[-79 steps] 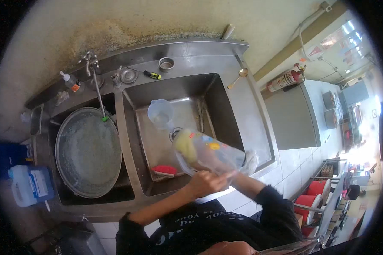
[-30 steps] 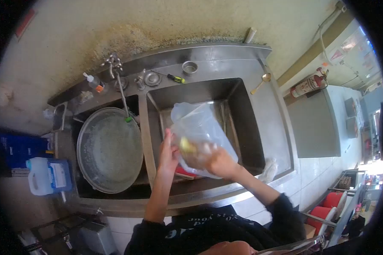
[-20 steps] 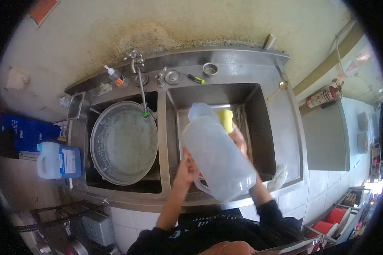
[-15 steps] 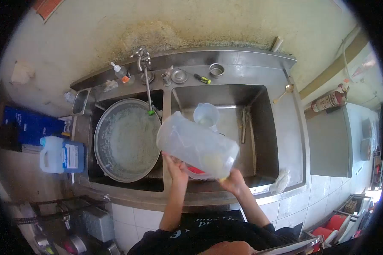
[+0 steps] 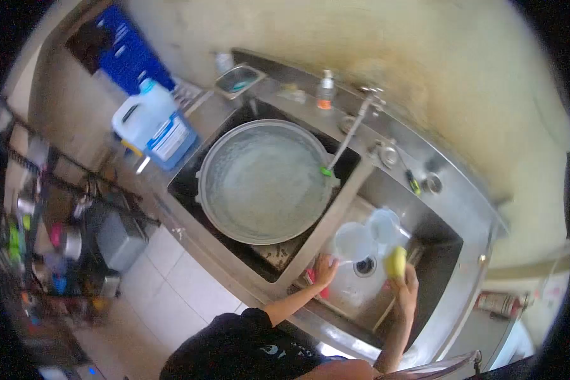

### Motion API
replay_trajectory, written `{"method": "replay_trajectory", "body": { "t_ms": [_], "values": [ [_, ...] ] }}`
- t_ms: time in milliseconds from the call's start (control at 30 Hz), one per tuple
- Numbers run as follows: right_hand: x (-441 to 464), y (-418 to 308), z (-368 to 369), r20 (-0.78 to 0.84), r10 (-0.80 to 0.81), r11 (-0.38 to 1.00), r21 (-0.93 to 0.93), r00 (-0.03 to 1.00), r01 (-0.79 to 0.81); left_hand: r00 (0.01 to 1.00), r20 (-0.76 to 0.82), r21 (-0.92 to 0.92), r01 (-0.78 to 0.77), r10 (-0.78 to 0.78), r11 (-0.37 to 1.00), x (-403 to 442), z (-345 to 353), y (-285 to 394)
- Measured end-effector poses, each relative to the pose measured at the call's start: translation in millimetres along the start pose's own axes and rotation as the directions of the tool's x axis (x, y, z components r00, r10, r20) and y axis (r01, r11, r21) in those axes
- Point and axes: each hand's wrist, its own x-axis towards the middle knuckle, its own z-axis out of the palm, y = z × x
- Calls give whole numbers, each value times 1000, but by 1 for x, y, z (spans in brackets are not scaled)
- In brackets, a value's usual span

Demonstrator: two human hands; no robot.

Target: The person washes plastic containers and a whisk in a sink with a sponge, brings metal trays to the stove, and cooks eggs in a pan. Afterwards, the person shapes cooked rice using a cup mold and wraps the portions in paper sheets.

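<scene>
My right hand [image 5: 406, 285] grips a yellow sponge [image 5: 396, 262] above the right sink basin. My left hand [image 5: 325, 271] is closed at the near edge of a translucent plastic container [image 5: 352, 242], its fingertips partly hidden. Just beyond that container, a second translucent jug [image 5: 384, 224] sits in the same basin. Something red [image 5: 324, 292] lies beside my left hand; its kind is unclear. The basin's drain [image 5: 365, 266] shows between my two hands.
A large round metal pot [image 5: 216, 218] of cloudy water fills the left basin, under the faucet [image 5: 351, 136]. A jug of blue liquid [image 5: 164, 130] stands left of it. Along the back ledge are a pump bottle [image 5: 325, 90] and a small metal cup [image 5: 432, 183].
My view has swung left and tilted. The big container, earlier tipped sideways between both hands, is lower in the basin; my right hand has come off it with the sponge.
</scene>
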Motion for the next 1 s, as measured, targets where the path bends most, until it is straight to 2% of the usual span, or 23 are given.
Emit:
{"method": "replay_trajectory", "body": {
  "t_ms": [33,100,167,233,267,300,333,367,433,467,533,567,600,667,733,767,800,833,867,900,933,967,1000],
  "values": [
    [19,-30,35,104,-53,998,-17,993,55,931,219,82,281,-292,956,0,7,-15],
    [63,-56,115,255,-106,993,81,961,88,938,229,9,265,-260,964,-8,-7,-24],
    [111,-85,201,469,-313,933,-13,826,361,953,269,-12,146,-137,989,-7,17,-65],
    [163,-115,291,425,-396,891,-35,814,452,981,180,-117,91,-69,989,-16,38,-74],
    [183,-150,329,473,-249,952,-41,845,303,981,182,-128,90,-65,988,-17,46,-76],
    [198,-173,365,436,-396,916,128,808,380,948,303,-117,135,-94,984,-16,54,-77],
    [224,-191,401,361,-509,854,98,782,511,898,423,-97,181,-124,979,-16,59,-76],
    [247,-214,426,404,-450,879,42,796,475,862,488,-88,205,-137,975,-14,62,-74],
    [260,-248,464,484,-391,902,372,783,220,835,532,-121,242,-143,963,-10,62,-70],
    [263,-260,470,479,-400,911,303,782,281,845,516,-160,256,-140,954,-11,56,-68],
    [260,-270,458,448,-392,919,222,803,325,858,496,-229,279,-135,933,-19,50,-65],
    [251,-261,442,509,-499,861,195,701,471,856,499,-264,298,-134,917,-36,52,-58],
    [241,-245,420,572,-573,782,166,587,601,904,411,-169,202,-118,965,-57,114,-102],
    [202,-198,361,685,-513,829,238,517,506,856,502,-116,211,-126,971,-37,54,-64],
    [162,-120,293,797,-331,943,301,505,143,802,573,-30,226,-169,974,-25,13,-36],
    [145,-89,253,811,-169,985,152,560,76,784,592,7,228,-187,974,-16,-9,-22],
    [130,-63,209,804,-9,1000,12,594,-1,852,512,19,114,-107,993,-19,-12,-27],
    [117,-43,161,661,63,993,36,748,-116,917,391,45,74,-86,996,-26,-1,-34],
    [109,-10,113,442,84,972,159,893,-170,862,460,122,176,-213,977,-11,-39,11],
    [104,3,75,80,114,991,59,990,-119,908,394,196,71,-145,978,-14,-30,4],
    [112,36,37,-170,41,999,12,985,-40,919,371,186,65,-132,980,-15,-12,-13],
    [127,68,10,-404,-43,998,-54,914,23,932,343,178,58,-117,982,-16,3,-26],
    [141,83,-1,-257,-28,995,-103,966,1,931,345,196,48,-114,979,-16,3,-24]
  ]
}}
